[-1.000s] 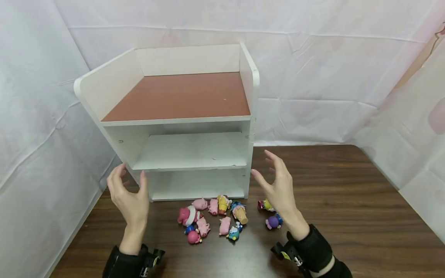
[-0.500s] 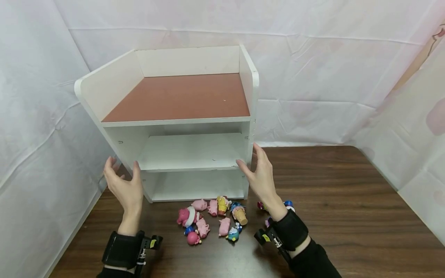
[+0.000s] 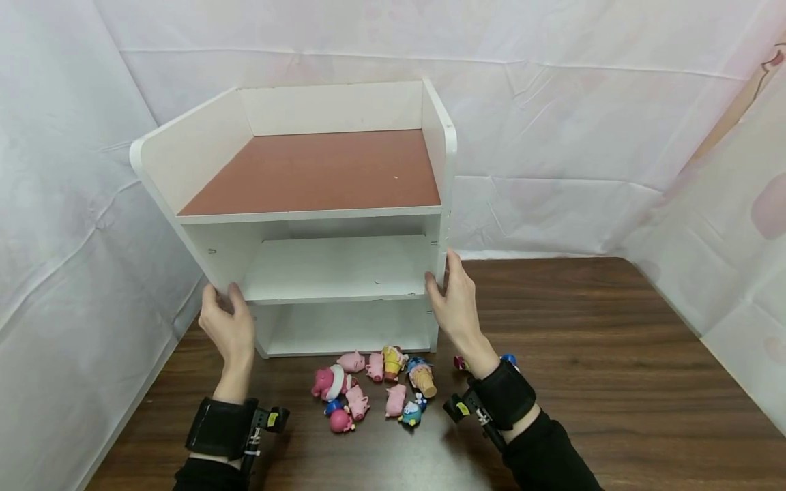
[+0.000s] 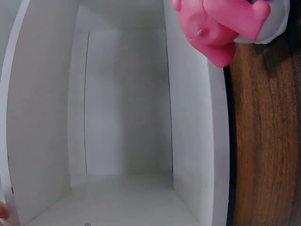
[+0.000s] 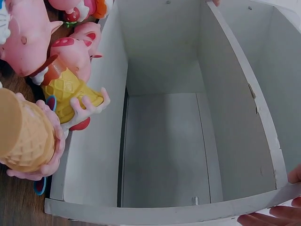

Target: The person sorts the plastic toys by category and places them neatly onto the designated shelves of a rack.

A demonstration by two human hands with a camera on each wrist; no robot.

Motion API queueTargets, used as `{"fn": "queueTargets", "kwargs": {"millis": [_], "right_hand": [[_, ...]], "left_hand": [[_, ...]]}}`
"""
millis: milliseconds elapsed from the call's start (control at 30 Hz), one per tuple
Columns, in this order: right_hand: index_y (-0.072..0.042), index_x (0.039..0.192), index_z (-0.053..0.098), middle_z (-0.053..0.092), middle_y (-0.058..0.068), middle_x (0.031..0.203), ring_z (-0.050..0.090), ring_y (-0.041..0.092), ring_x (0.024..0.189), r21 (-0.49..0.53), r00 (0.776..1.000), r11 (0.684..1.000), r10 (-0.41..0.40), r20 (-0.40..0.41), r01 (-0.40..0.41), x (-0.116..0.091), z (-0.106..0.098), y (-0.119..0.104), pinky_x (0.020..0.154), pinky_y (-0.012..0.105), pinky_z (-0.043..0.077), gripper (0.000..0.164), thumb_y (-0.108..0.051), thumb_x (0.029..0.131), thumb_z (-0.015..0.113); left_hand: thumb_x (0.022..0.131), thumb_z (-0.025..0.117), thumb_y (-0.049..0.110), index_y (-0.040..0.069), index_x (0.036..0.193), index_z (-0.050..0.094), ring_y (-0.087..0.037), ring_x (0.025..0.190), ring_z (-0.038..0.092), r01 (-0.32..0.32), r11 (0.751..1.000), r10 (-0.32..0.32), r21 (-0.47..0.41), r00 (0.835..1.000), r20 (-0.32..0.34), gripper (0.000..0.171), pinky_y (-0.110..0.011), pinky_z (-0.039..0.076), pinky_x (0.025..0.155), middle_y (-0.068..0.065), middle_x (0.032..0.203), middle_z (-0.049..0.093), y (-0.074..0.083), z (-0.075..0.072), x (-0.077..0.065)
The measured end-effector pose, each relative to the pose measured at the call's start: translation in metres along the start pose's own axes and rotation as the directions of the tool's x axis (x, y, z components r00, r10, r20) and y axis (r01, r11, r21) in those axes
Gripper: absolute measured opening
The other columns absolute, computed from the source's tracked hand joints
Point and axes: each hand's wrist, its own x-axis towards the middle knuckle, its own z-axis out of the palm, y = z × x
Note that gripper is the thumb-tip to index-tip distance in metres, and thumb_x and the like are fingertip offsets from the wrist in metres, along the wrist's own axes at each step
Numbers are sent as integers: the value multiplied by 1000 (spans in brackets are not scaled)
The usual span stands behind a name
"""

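A small white shelf unit (image 3: 308, 297) with a brown top board (image 3: 319, 174) stands at the back left of the table. My left hand (image 3: 228, 331) grips its left side panel, thumb at the front edge and fingers toward the outer face. On the other side my right hand (image 3: 457, 310) holds the right panel. In the right wrist view the fingers (image 5: 277, 218) lie outside that panel and the thumb (image 5: 295, 174) inside. The left wrist view shows the bare lower compartment (image 4: 127, 103) and only a sliver of the left thumb (image 4: 3, 211).
Several toy figures lie before the unit, among them a pink one with a white band (image 3: 331, 382), pink pigs (image 3: 396, 400) and an ice-cream-cone figure (image 3: 422, 377). More toys (image 3: 460, 362) are partly hidden by the right forearm. White cloth (image 3: 552, 136) hangs behind the wooden table (image 3: 614, 354).
My right hand has moved left onto the unit's right panel. The left hand has closed in on the left panel. The shelf unit and toys look unmoved.
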Motion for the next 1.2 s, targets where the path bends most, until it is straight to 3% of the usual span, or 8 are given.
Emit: {"fn": "queueTargets", "kwargs": {"millis": [167, 567, 867, 1033, 1100, 1200], "right_hand": [[1, 128, 36, 52, 21, 113, 54, 36, 99, -2, 1000, 1000, 13, 9, -13, 0, 0, 0, 64, 39, 52, 45, 2, 86, 50], [1, 129, 36, 53, 23, 113, 55, 37, 98, 8, 1000, 1000, 6, 14, -6, -1, -2, 0, 65, 42, 51, 45, 5, 85, 48], [4, 128, 35, 54, 25, 110, 56, 35, 95, -9, 1000, 1000, 10, 13, -10, -2, -5, -1, 67, 42, 51, 45, 6, 85, 49], [5, 125, 36, 56, 25, 103, 59, 26, 72, -39, 1000, 999, -8, 12, 8, -2, -9, -1, 52, 32, 47, 42, 6, 85, 49], [6, 123, 37, 58, 24, 98, 53, 22, 59, -53, 1000, 999, -14, 14, 15, -2, -11, -1, 46, 28, 41, 40, 6, 85, 50], [6, 121, 39, 58, 23, 92, 47, 18, 53, -69, 1000, 997, -16, 15, 17, -1, -14, 0, 43, 23, 36, 38, 6, 85, 50]], "left_hand": [[90, 46, 6, -8, 109, 54, -25, 93, 59, -6, 1000, 6, 4, 1000, 2, 25, -22, 46, 73, -17, 105, 60, -1, 1, 0], [90, 46, 5, -7, 111, 54, -26, 96, 58, 8, 1000, -8, 1, 1000, -20, 25, -34, 48, 78, -17, 107, 59, 3, 3, -3], [90, 47, 4, -5, 112, 55, -27, 92, 59, 35, 999, -35, 18, 999, -31, 25, -33, 47, 75, -16, 106, 60, 7, 6, -3], [90, 47, 4, -6, 112, 54, -27, 92, 59, 27, 999, -27, 19, 999, -23, 25, -34, 47, 75, -17, 106, 60, 9, 7, -5], [90, 47, 4, -6, 111, 54, -26, 92, 59, 23, 1000, -23, 18, 1000, -18, 25, -34, 47, 75, -17, 106, 60, 9, 8, -6], [90, 48, 5, -6, 110, 55, -27, 89, 59, 22, 1000, -22, 18, 1000, -18, 25, -30, 45, 72, -18, 105, 60, 10, 9, -8]]}}
